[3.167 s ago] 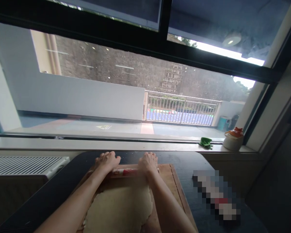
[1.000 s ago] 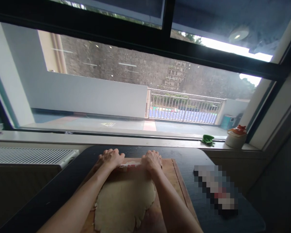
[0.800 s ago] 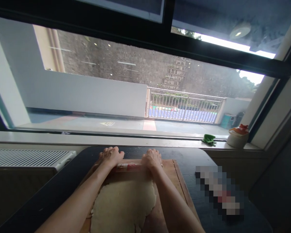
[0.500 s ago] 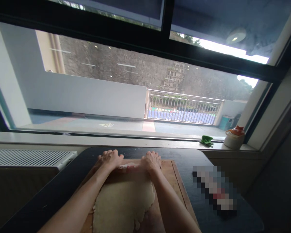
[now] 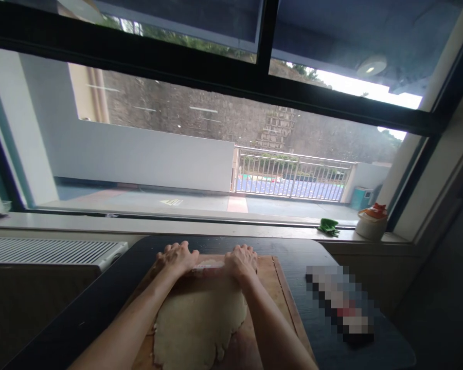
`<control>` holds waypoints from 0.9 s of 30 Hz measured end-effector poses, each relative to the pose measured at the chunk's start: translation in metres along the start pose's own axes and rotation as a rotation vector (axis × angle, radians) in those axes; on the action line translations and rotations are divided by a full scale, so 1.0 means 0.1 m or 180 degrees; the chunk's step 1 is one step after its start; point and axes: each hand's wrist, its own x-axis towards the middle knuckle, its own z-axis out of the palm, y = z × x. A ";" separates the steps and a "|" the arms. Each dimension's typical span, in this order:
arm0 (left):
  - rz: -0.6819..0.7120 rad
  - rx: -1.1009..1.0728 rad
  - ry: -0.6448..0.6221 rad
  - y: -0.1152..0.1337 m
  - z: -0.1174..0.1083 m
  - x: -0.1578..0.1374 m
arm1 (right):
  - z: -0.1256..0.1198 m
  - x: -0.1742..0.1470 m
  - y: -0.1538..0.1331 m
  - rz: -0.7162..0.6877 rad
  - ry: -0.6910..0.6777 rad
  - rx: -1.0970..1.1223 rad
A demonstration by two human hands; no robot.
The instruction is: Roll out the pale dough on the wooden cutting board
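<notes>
A rolling pin [image 5: 210,271] lies across the far part of a flat, uneven-edged sheet of dough [image 5: 198,318]. Its middle shows between my hands, while both ends are covered. My left hand [image 5: 179,257] curls over the left end of the pin, and my right hand [image 5: 241,260] is wrapped over the right end. Under the dough is a wooden board [image 5: 281,293] with a grooved border. A thin strip of dough shows just beyond the pin.
The board rests on a dark table [image 5: 308,262]. A pixelated object [image 5: 341,303] lies to the right. On the window sill stand a white jug [image 5: 371,223] with an orange top and a crumpled green cloth [image 5: 328,226]. A white radiator [image 5: 54,252] is at the left.
The camera view has tilted up slightly, so the scene sits a little lower. My hands stay on the rolling pin, with hardly any shift over the dough.
</notes>
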 end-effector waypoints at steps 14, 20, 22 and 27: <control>0.0252 0.0053 -0.0108 0.02 0.13 0.39 | 0.02 0.31 0.01 -0.0011 -0.0242 -0.0010; 0.0144 0.0080 -0.0106 0.02 0.05 0.19 | -0.01 0.14 0.00 0.0033 -0.0174 0.0002; 0.0116 0.0074 -0.0070 0.01 0.02 0.11 | -0.01 0.08 0.00 0.0048 -0.0132 0.0010; 0.0090 0.0090 0.0073 -0.02 -0.01 -0.04 | -0.01 -0.07 0.00 0.0059 -0.0044 0.0024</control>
